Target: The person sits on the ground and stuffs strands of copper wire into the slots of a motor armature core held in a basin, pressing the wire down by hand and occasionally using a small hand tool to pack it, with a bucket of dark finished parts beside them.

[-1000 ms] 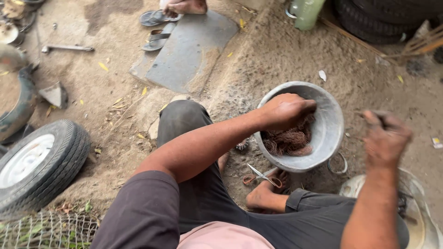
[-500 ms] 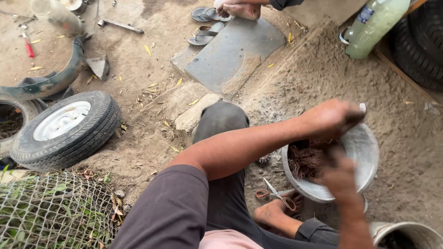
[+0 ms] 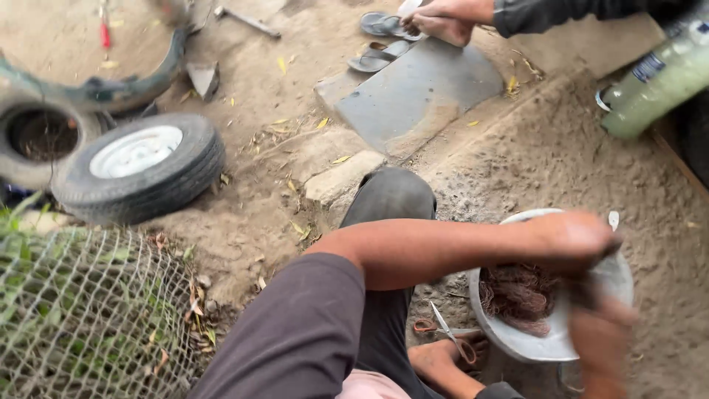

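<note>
The left hand (image 3: 572,240) hovers right over the metal basin (image 3: 550,343) of reddish-brown fibre (image 3: 517,292), nearer than the blurred right hand (image 3: 602,343); whether either hand's fingers are closed cannot be told

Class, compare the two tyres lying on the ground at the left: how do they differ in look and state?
The near tyre is mounted on a white wheel; the far tyre has an empty, dark centre. The near tyre shows whole; the far tyre is partly hidden behind it and cut off by the picture's edge. Both lie flat on the dirt.
</note>
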